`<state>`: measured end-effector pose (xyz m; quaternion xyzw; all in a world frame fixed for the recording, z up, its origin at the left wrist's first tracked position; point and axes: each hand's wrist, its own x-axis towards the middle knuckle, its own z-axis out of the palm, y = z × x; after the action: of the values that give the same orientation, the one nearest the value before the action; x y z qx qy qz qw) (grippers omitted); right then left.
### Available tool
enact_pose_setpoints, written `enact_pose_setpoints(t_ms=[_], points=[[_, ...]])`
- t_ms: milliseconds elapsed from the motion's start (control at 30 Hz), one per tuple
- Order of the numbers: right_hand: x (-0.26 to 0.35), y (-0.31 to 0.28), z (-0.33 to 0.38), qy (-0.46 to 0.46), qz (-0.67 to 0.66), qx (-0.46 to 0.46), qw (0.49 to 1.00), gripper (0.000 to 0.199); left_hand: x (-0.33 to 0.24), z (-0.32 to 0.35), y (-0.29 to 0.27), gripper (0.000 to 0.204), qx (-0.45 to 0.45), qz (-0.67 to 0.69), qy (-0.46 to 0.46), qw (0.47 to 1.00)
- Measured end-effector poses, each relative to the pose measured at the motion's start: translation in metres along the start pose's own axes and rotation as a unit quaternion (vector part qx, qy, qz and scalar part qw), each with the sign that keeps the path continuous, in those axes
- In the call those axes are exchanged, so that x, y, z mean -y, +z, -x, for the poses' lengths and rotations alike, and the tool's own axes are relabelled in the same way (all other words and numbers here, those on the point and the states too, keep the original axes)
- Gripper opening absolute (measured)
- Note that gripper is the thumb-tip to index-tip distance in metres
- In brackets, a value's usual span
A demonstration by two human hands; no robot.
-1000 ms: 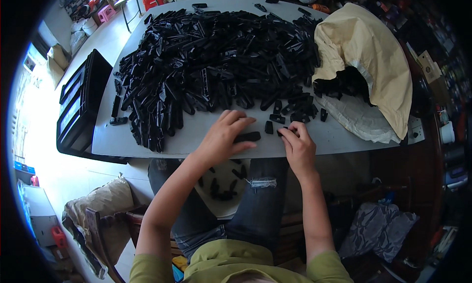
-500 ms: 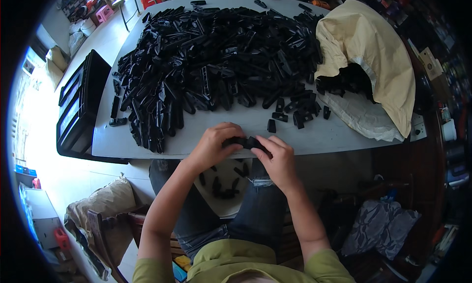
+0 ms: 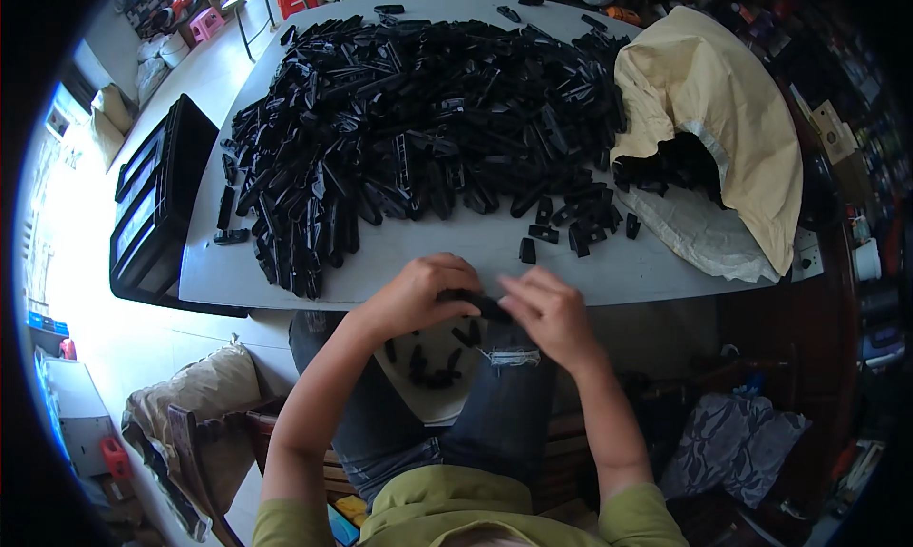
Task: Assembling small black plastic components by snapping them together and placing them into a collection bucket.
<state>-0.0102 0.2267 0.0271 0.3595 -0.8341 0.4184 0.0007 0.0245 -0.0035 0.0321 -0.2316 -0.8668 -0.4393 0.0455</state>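
Just below the table's near edge, my left hand [image 3: 426,295] is closed around one end of a black plastic piece [image 3: 487,306], which points to the right. My right hand [image 3: 556,314] is at the piece's other end, its fingertips blurred, so I cannot tell whether they grip it. A big heap of long black plastic parts [image 3: 380,138] covers much of the grey table [image 3: 399,252]. Shorter black blocks [image 3: 544,233] lie at the heap's right front. Between my knees, a pale container [image 3: 447,404] holds several black pieces [image 3: 433,368].
A beige sack [image 3: 713,90] lies on the table's right side, its mouth showing black parts inside. A black crate [image 3: 162,205] stands left of the table. Beside me are a wooden chair [image 3: 204,452] at left and a patterned grey cloth [image 3: 732,442] at right.
Both hands have come slightly down toward me with the black piece. My right hand's fingers, wrapped on its right end before, now look looser and blurred.
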Motion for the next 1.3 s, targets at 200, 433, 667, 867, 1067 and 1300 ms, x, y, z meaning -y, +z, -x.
enact_pose_setpoints(t_ms=[200,433,667,867,1067,1300], points=[[-0.017,-0.013,-0.021,0.001,0.15,-0.022,0.988,0.033,-0.005,-0.046,-0.001,0.036,-0.07,-0.359,-0.045,0.93],[-0.024,-0.008,-0.007,-0.016,0.12,-0.08,0.989,0.023,0.006,-0.056,0.011,0.018,-0.074,-0.461,0.139,0.873],[-0.025,-0.007,0.0,0.08,-0.041,-0.156,0.984,0.021,-0.005,-0.044,0.036,0.026,0.011,-0.141,0.088,0.986],[-0.019,-0.008,0.0,0.068,-0.106,-0.118,0.985,0.025,0.002,-0.017,0.02,0.031,-0.024,-0.064,-0.014,0.998],[-0.017,-0.007,0.001,0.019,-0.027,-0.04,0.999,0.028,0.005,-0.016,0.014,0.025,-0.033,0.046,-0.064,0.996],[-0.012,0.013,-0.009,-0.029,-0.026,-0.065,0.997,0.027,0.003,-0.015,0.016,0.023,-0.045,0.035,-0.02,0.998]])
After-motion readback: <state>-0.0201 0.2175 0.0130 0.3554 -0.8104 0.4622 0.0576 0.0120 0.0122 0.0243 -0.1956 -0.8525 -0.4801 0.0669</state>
